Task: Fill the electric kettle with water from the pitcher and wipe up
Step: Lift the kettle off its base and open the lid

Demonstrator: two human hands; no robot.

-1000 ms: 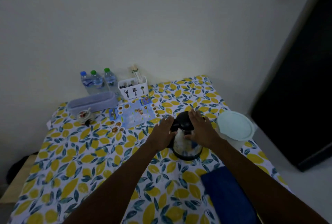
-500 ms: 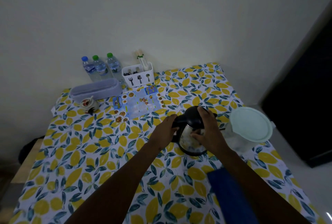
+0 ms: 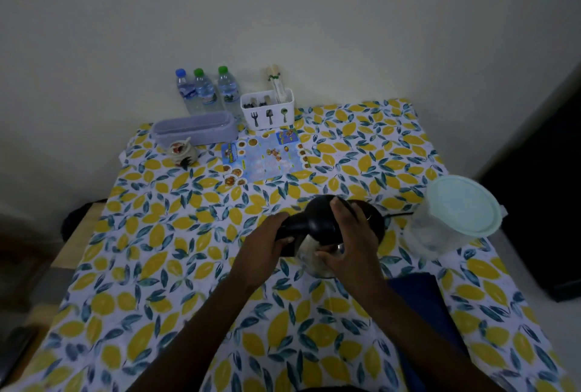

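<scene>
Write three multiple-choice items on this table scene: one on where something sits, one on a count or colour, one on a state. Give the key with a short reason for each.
1. Where is the pitcher relative to the kettle?
A. To its right, near the table edge
B. Far back against the wall
C. On the blue cloth

2. How many of the water bottles have green caps?
A. None
B. Two
C. Three

3. What state is the pitcher in?
A. Lying on its side
B. Upright with its lid on
C. Upright with no lid

Key:
1 A: the pitcher stands to the right of the kettle, which the left hand and right hand grip.
2 B: three bottles stand by the wall, one cap blue, two green.
3 B: the pale round lid covers its top and it stands upright on the tablecloth.
</scene>
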